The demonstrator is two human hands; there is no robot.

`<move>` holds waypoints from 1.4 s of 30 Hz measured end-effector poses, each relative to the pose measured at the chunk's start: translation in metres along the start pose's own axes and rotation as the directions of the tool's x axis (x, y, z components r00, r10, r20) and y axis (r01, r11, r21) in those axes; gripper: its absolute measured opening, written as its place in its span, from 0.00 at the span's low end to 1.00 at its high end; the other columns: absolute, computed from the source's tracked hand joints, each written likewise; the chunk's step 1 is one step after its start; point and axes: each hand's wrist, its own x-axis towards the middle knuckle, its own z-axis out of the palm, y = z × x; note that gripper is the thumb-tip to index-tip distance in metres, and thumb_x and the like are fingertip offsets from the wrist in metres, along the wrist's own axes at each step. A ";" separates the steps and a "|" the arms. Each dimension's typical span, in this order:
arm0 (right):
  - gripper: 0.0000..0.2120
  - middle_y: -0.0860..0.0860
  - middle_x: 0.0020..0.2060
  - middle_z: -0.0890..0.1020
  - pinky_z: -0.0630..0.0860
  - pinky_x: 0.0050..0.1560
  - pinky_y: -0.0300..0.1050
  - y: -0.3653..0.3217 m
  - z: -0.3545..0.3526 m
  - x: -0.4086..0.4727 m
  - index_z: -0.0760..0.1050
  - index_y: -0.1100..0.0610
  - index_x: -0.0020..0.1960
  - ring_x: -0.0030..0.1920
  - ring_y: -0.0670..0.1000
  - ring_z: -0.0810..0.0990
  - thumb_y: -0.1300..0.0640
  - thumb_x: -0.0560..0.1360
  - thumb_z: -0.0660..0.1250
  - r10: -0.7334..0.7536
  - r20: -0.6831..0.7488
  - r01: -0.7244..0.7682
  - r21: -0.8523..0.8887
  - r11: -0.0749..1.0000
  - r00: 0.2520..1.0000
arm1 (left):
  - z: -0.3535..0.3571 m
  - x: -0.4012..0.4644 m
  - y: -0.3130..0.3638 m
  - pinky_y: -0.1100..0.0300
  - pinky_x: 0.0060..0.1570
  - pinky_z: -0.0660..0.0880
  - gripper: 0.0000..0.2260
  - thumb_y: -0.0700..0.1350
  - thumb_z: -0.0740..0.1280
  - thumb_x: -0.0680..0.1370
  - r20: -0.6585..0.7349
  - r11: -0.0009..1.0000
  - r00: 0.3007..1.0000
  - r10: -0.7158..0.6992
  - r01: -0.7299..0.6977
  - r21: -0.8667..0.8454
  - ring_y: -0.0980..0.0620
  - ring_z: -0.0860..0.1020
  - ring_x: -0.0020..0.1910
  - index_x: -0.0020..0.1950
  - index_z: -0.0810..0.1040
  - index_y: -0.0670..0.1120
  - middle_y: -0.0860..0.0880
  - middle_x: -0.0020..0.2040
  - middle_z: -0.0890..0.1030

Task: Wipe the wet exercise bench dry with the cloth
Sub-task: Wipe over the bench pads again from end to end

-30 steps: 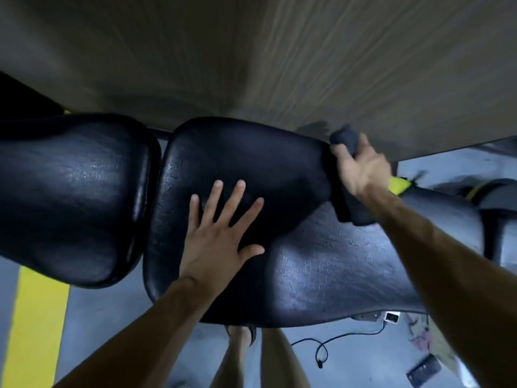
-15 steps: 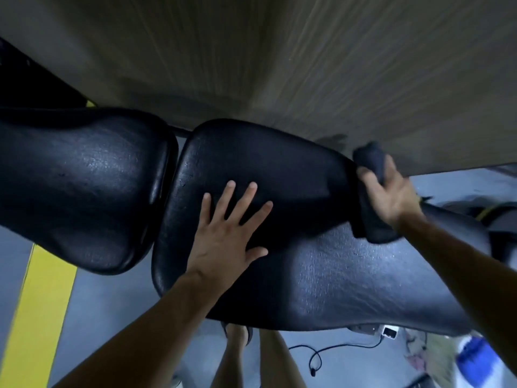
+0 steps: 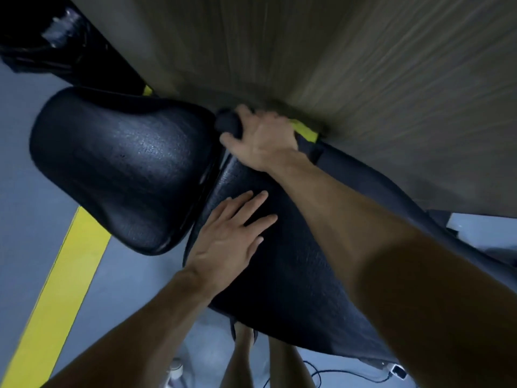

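The exercise bench has two black padded sections: a seat pad (image 3: 117,166) on the left and a long back pad (image 3: 293,264) running to the right. My left hand (image 3: 226,242) lies flat, fingers apart, on the back pad near the gap between the pads. My right hand (image 3: 263,138) presses a dark bunched cloth (image 3: 228,123) onto the far end of the back pad by the gap. Most of the cloth is hidden under the hand.
A brown wood-grain wall (image 3: 335,65) stands right behind the bench. A yellow stripe (image 3: 61,278) crosses the grey floor (image 3: 25,175) at the left. My legs (image 3: 260,359) and a black cable (image 3: 335,376) show below the pad. Dark equipment (image 3: 56,37) sits top left.
My right hand has slid the cloth leftward along the far edge of the back pad up to the gap. The view swung right. My left hand stayed flat on the pad.
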 end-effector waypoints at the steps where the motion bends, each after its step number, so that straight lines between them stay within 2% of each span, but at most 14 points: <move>1: 0.30 0.58 0.62 0.80 0.68 0.51 0.52 -0.007 0.000 0.005 0.68 0.52 0.71 0.62 0.61 0.77 0.34 0.77 0.57 -0.072 0.039 0.072 -0.020 0.997 0.997 | -0.002 -0.003 -0.005 0.47 0.73 0.63 0.19 0.47 0.66 0.78 -0.014 1.000 1.000 -0.009 0.009 0.003 0.48 0.64 0.76 0.70 0.74 0.55 0.50 0.79 0.63; 8: 0.27 0.51 0.46 0.81 0.71 0.50 0.50 0.002 -0.010 -0.002 0.69 0.51 0.64 0.52 0.58 0.80 0.38 0.71 0.68 -0.283 0.087 0.277 0.070 0.958 0.955 | -0.020 -0.003 -0.018 0.48 0.77 0.56 0.23 0.49 0.66 0.78 0.154 0.996 0.988 -0.001 0.016 -0.092 0.52 0.55 0.79 0.73 0.69 0.58 0.55 0.81 0.54; 11: 0.26 0.49 0.38 0.77 0.63 0.47 0.48 -0.008 -0.007 -0.013 0.71 0.54 0.60 0.48 0.59 0.79 0.40 0.68 0.66 -0.373 0.032 0.373 0.020 0.928 0.927 | -0.034 0.000 -0.019 0.51 0.76 0.57 0.18 0.49 0.67 0.78 0.193 0.991 0.981 0.004 0.022 -0.132 0.55 0.56 0.79 0.68 0.75 0.59 0.57 0.80 0.56; 15: 0.27 0.54 0.43 0.81 0.64 0.55 0.50 -0.014 -0.003 -0.033 0.74 0.54 0.60 0.50 0.59 0.77 0.42 0.66 0.69 -0.430 0.037 0.430 0.025 0.903 0.902 | -0.056 0.003 -0.029 0.59 0.52 0.77 0.08 0.51 0.66 0.75 0.081 0.995 0.996 -0.030 0.038 -0.092 0.55 0.81 0.55 0.50 0.82 0.58 0.58 0.58 0.83; 18: 0.28 0.54 0.45 0.81 0.64 0.64 0.51 -0.020 0.007 -0.043 0.76 0.53 0.61 0.54 0.58 0.77 0.41 0.65 0.71 -0.440 0.056 0.437 0.053 0.898 0.896 | -0.066 -0.008 -0.047 0.55 0.38 0.78 0.12 0.53 0.57 0.73 0.120 0.984 0.987 -0.104 0.120 -0.135 0.48 0.82 0.38 0.50 0.79 0.56 0.52 0.41 0.84; 23: 0.31 0.52 0.51 0.82 0.63 0.73 0.50 -0.024 0.012 -0.054 0.76 0.53 0.63 0.58 0.55 0.78 0.38 0.65 0.63 -0.395 0.084 0.375 0.187 0.908 0.915 | -0.089 -0.030 -0.096 0.58 0.34 0.76 0.14 0.55 0.56 0.69 0.097 0.972 0.981 -0.168 0.181 -0.152 0.48 0.81 0.36 0.45 0.79 0.55 0.54 0.37 0.82; 25: 0.30 0.49 0.53 0.82 0.67 0.67 0.44 -0.032 0.007 -0.061 0.76 0.51 0.65 0.57 0.51 0.77 0.40 0.66 0.63 -0.308 0.121 0.249 0.352 0.902 0.944 | -0.098 -0.038 -0.121 0.57 0.37 0.77 0.13 0.53 0.57 0.71 0.054 0.967 0.979 -0.194 0.200 -0.158 0.50 0.80 0.39 0.47 0.79 0.54 0.55 0.39 0.81; 27: 0.24 0.44 0.48 0.82 0.72 0.57 0.41 -0.039 -0.002 -0.066 0.78 0.47 0.61 0.51 0.48 0.79 0.46 0.66 0.65 -0.122 0.202 -0.036 0.636 0.771 0.972 | -0.106 -0.044 -0.149 0.55 0.44 0.77 0.13 0.49 0.59 0.73 -0.053 0.976 0.982 -0.183 0.175 -0.128 0.50 0.78 0.46 0.52 0.80 0.53 0.54 0.45 0.82; 29: 0.14 0.40 0.42 0.83 0.74 0.54 0.46 -0.041 -0.012 -0.070 0.80 0.49 0.52 0.49 0.45 0.82 0.53 0.67 0.68 0.125 0.185 -0.222 0.853 0.472 0.975 | -0.111 -0.047 -0.180 0.52 0.53 0.75 0.17 0.45 0.61 0.73 -0.107 0.986 0.983 -0.153 0.144 -0.085 0.46 0.76 0.53 0.59 0.80 0.50 0.51 0.56 0.81; 31: 0.10 0.41 0.40 0.85 0.74 0.54 0.48 -0.040 -0.020 -0.075 0.81 0.54 0.50 0.50 0.44 0.84 0.56 0.69 0.69 0.448 0.194 -0.299 0.938 0.177 0.873 | -0.115 -0.049 -0.212 0.46 0.60 0.74 0.21 0.45 0.63 0.73 -0.092 0.990 0.985 -0.143 0.142 -0.022 0.41 0.74 0.61 0.66 0.77 0.49 0.48 0.66 0.76; 33: 0.15 0.45 0.47 0.86 0.77 0.60 0.53 -0.042 -0.026 -0.081 0.81 0.52 0.55 0.59 0.51 0.83 0.51 0.70 0.68 0.677 0.142 -0.240 0.969 0.052 0.722 | -0.116 -0.052 -0.241 0.42 0.64 0.71 0.24 0.46 0.67 0.73 -0.061 0.978 0.979 -0.195 0.199 0.057 0.38 0.69 0.69 0.70 0.73 0.50 0.46 0.73 0.70; 35: 0.15 0.43 0.52 0.84 0.75 0.64 0.49 -0.058 -0.026 -0.079 0.79 0.47 0.60 0.59 0.44 0.81 0.51 0.74 0.67 0.732 0.031 -0.160 0.981 0.106 0.681 | -0.115 -0.056 -0.260 0.38 0.68 0.68 0.27 0.51 0.68 0.74 -0.012 0.962 0.965 -0.262 0.262 0.077 0.37 0.62 0.75 0.74 0.69 0.53 0.45 0.77 0.64; 38: 0.13 0.36 0.54 0.82 0.72 0.67 0.44 -0.095 -0.007 -0.054 0.71 0.43 0.66 0.58 0.38 0.79 0.52 0.82 0.64 0.632 -0.015 -0.242 0.917 0.318 0.775 | -0.110 -0.060 -0.271 0.36 0.72 0.62 0.29 0.59 0.59 0.76 0.033 0.964 0.966 -0.258 0.255 0.069 0.37 0.56 0.78 0.77 0.63 0.57 0.47 0.80 0.58; 42: 0.33 0.55 0.73 0.73 0.58 0.77 0.56 -0.138 0.024 0.001 0.63 0.52 0.78 0.74 0.57 0.67 0.37 0.78 0.57 0.560 -0.033 -0.415 0.636 0.651 0.828 | -0.108 -0.059 -0.274 0.35 0.72 0.60 0.28 0.60 0.58 0.77 0.025 0.966 0.966 -0.258 0.257 0.017 0.38 0.55 0.79 0.77 0.64 0.58 0.48 0.81 0.58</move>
